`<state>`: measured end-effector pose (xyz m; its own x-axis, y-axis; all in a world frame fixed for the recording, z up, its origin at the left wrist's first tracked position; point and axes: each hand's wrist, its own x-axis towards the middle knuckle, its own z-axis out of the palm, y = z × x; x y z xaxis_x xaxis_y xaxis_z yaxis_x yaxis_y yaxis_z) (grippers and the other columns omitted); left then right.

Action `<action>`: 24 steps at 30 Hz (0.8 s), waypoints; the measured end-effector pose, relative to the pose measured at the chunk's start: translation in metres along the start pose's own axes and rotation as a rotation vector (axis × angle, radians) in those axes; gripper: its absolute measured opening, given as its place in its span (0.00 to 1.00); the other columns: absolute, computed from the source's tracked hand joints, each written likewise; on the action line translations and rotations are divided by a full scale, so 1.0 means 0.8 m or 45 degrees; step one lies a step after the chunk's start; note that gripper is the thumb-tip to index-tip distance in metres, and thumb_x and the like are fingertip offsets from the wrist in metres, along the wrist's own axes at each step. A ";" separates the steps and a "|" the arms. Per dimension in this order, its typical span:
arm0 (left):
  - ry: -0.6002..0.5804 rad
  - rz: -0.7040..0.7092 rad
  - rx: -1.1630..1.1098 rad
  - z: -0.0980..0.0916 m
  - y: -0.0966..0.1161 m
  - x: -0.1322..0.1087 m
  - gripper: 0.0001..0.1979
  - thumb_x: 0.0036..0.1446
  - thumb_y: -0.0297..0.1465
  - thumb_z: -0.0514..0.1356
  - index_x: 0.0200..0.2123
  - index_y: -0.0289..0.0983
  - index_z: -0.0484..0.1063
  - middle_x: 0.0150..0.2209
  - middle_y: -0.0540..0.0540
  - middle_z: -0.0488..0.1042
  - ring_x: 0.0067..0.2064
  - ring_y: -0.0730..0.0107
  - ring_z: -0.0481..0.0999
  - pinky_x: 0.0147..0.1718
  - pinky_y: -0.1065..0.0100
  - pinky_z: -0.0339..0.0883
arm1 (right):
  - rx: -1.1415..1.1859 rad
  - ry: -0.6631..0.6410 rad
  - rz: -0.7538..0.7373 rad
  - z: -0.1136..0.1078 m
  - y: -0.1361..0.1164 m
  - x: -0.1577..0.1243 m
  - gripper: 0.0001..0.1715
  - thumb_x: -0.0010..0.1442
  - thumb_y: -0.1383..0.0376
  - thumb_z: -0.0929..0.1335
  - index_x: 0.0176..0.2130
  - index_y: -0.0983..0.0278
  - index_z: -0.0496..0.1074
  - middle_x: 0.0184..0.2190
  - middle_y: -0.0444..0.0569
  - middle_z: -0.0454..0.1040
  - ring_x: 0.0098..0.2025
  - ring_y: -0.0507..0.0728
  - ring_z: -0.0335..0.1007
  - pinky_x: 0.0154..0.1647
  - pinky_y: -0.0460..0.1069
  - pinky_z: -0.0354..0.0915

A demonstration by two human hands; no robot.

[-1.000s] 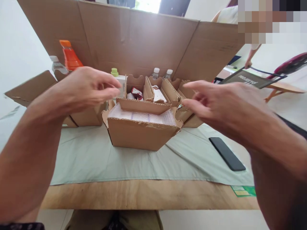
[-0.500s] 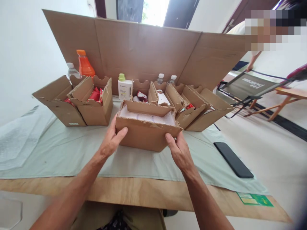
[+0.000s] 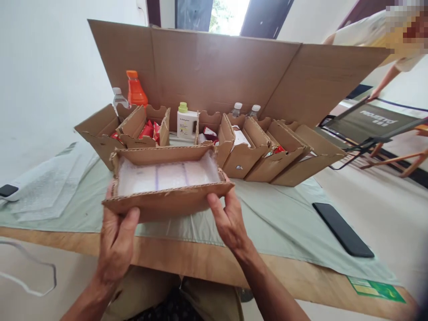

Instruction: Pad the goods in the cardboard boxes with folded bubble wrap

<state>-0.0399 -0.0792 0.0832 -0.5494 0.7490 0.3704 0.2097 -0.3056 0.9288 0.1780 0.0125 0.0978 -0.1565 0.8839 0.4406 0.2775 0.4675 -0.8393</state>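
Observation:
Both my hands hold an open cardboard box by its ends, tilted toward me above the front of the table. Inside it, bubble wrap lines the walls and covers whatever lies at the bottom. My left hand grips the left end, thumb on the near wall and the other fingers mostly hidden. On the right end, my right hand has its thumb on the front and its fingers round the corner. Behind stand several similar boxes, with a white bottle with a green cap in a gap between them.
A large cardboard panel stands behind the boxes, with an orange bottle before it. Clear plastic wrap lies left on the cloth. A black phone-like slab lies right. A person's arm reaches to a folding chair.
My hands have brought the box left and closer to me, tipping it so more of its inside shows. The person at the right has shifted, and the view has turned slightly.

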 end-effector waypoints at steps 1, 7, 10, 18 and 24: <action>-0.039 0.002 -0.017 0.009 0.000 0.002 0.38 0.70 0.40 0.60 0.77 0.47 0.48 0.77 0.48 0.53 0.78 0.50 0.50 0.77 0.51 0.37 | 0.020 0.035 0.005 -0.004 0.004 0.006 0.42 0.69 0.44 0.66 0.72 0.61 0.61 0.71 0.57 0.65 0.72 0.68 0.61 0.72 0.65 0.59; -0.479 -0.170 -0.166 0.055 0.001 -0.057 0.43 0.72 0.36 0.58 0.78 0.51 0.33 0.80 0.49 0.36 0.79 0.52 0.36 0.77 0.48 0.37 | -0.163 0.391 0.139 -0.071 0.021 -0.047 0.36 0.70 0.50 0.67 0.71 0.60 0.63 0.70 0.55 0.66 0.73 0.68 0.58 0.75 0.65 0.52; -0.448 -0.186 -0.167 0.043 0.007 -0.081 0.43 0.72 0.36 0.56 0.78 0.53 0.30 0.80 0.51 0.35 0.79 0.53 0.36 0.76 0.48 0.46 | -0.168 0.335 0.125 -0.065 0.023 -0.059 0.34 0.71 0.51 0.66 0.70 0.59 0.63 0.70 0.55 0.66 0.74 0.67 0.55 0.75 0.65 0.52; -0.100 -0.070 0.038 0.018 0.005 -0.053 0.47 0.69 0.35 0.60 0.78 0.52 0.30 0.80 0.48 0.36 0.79 0.49 0.41 0.76 0.41 0.40 | 0.051 -0.123 -0.024 0.045 0.037 0.085 0.37 0.71 0.46 0.62 0.71 0.59 0.60 0.67 0.54 0.69 0.69 0.65 0.65 0.72 0.63 0.60; -0.185 -0.030 0.157 0.024 -0.026 -0.078 0.48 0.67 0.34 0.61 0.78 0.51 0.33 0.80 0.50 0.27 0.79 0.42 0.28 0.75 0.36 0.36 | -0.066 -0.091 0.001 0.073 0.048 0.114 0.42 0.72 0.46 0.58 0.75 0.64 0.52 0.75 0.58 0.56 0.76 0.63 0.52 0.77 0.64 0.50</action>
<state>0.0056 -0.1086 0.0412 -0.4346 0.8348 0.3380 0.3009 -0.2191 0.9281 0.1193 0.1105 0.0869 -0.2231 0.8823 0.4145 0.3259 0.4683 -0.8213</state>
